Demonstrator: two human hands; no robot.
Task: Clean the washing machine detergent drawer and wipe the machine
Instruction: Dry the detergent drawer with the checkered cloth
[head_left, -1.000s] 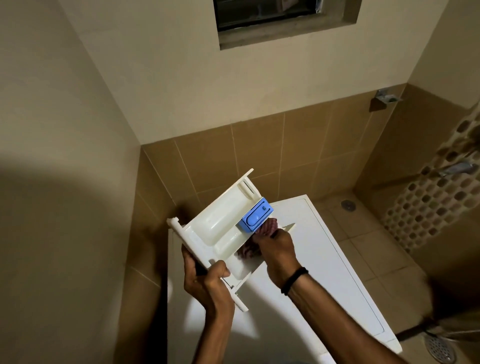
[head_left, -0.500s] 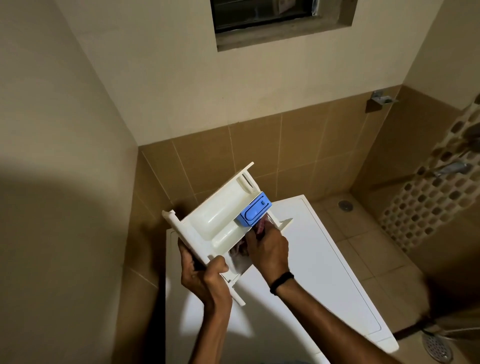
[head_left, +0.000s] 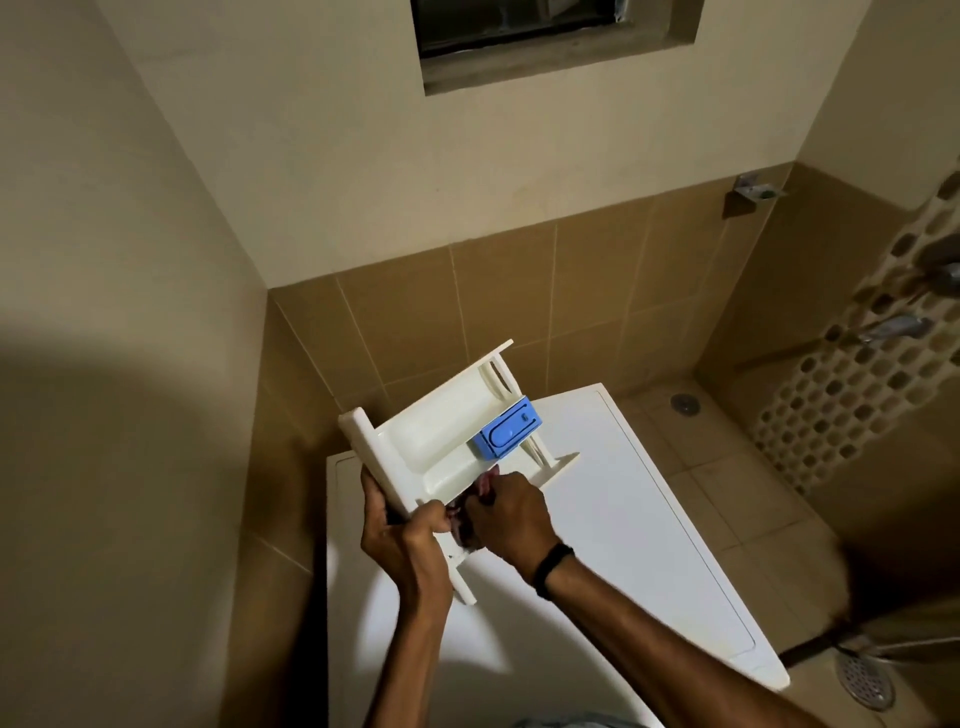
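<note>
Your left hand (head_left: 402, 543) grips the white plastic detergent drawer (head_left: 441, 434) at the near end of its flat front panel. The fingers are curled behind the panel and the thumb is folded over onto the inner side. You hold the drawer in the air, tilted, above the back left part of the white washing machine top (head_left: 613, 525), with its open compartments facing up towards you and its far end pointing at the tan tiled wall (head_left: 519, 312).

Your right hand (head_left: 506, 514) is down in the drawer's nearer compartment, just beside your left thumb. Its fingers are bunched tight around a small dark red cloth (head_left: 484, 483), and only scraps of the cloth show past the knuckles. The hand hides whether the cloth is pressed to the compartment floor or its side wall. A black band (head_left: 553, 564) sits on that wrist.

A blue rectangular plastic insert (head_left: 509, 427) sits in the drawer's right channel, just beyond your right hand and clear of it. The long left compartment lies bare and pale.

On the tiled floor to the right of the machine there is a round metal drain (head_left: 683, 402) near the back wall. A second drain (head_left: 865, 680) shows at the lower right. A dark window recess (head_left: 545, 41) is set high in the cream wall.
</note>
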